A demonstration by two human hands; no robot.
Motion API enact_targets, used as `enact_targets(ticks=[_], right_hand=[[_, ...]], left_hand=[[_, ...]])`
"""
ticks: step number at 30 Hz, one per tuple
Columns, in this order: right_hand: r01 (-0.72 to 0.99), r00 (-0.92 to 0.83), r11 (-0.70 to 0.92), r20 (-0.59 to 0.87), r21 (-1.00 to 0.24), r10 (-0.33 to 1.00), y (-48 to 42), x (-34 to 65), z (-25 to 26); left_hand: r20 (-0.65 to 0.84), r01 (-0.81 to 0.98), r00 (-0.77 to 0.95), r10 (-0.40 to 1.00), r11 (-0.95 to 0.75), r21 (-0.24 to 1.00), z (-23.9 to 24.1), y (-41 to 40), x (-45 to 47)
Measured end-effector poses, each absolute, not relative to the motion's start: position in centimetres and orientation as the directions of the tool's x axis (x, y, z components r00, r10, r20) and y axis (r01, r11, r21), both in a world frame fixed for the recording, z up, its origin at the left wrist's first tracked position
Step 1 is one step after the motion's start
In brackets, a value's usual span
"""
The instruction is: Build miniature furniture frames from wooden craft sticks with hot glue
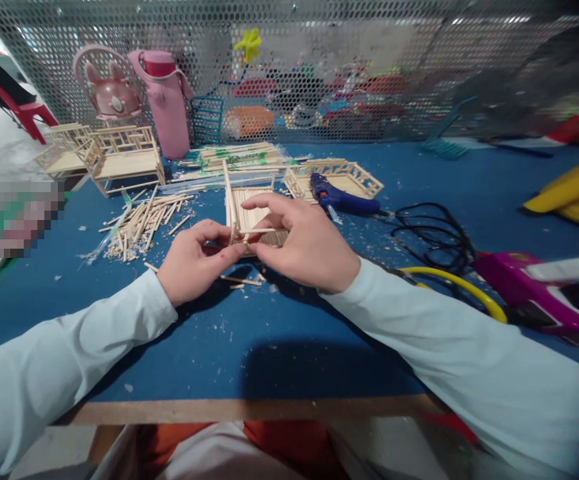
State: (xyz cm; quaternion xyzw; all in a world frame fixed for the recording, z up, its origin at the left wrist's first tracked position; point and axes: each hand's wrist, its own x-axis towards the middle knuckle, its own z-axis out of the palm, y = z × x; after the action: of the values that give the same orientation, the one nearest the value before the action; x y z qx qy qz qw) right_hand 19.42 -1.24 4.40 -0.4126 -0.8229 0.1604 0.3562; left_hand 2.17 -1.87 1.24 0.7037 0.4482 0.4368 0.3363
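Looking down from the head view, we see the left hand [202, 260] and the right hand [302, 240] pinching the near corner of a small stick frame [249, 217] between them, over the blue table [194, 360]. Its slatted panel seems laid; we judge the railing unfinished beside the railed piece [126, 161] at back left. Loose sticks [142, 225] lie nearby.

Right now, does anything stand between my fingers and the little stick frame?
Nothing visible does: fingers of your left hand and right hand both touch the stick frame. The blue glue gun lies beyond the right hand, not between.
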Motion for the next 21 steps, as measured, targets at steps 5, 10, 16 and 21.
enact_targets(ticks=[5, 10, 16, 21], right_hand=[[0.512, -0.403, 0.582, 0.422, -0.631, 0.812, -1.15, 19.42, 4.27], [0.498, -0.399, 0.572, 0.414, -0.651, 0.818, -1.02, 19.46, 4.06], [0.457, -0.394, 0.549, 0.394, -0.700, 0.830, -1.00, 19.51, 3.86], [0.444, -0.396, 0.549, 0.394, -0.708, 0.829, -1.01, 19.46, 3.93]], left_hand=[[0.344, 0.369, 0.214, 0.914, -0.401, 0.838, 1.34, -1.82, 2.23], [0.381, 0.377, 0.227, 0.896, -0.442, 0.814, 1.26, -1.66, 2.16], [0.390, 0.384, 0.249, 0.887, -0.460, 0.801, 1.18, -1.49, 2.05], [0.408, 0.399, 0.258, 0.876, -0.481, 0.781, 1.14, -1.49, 2.04]])
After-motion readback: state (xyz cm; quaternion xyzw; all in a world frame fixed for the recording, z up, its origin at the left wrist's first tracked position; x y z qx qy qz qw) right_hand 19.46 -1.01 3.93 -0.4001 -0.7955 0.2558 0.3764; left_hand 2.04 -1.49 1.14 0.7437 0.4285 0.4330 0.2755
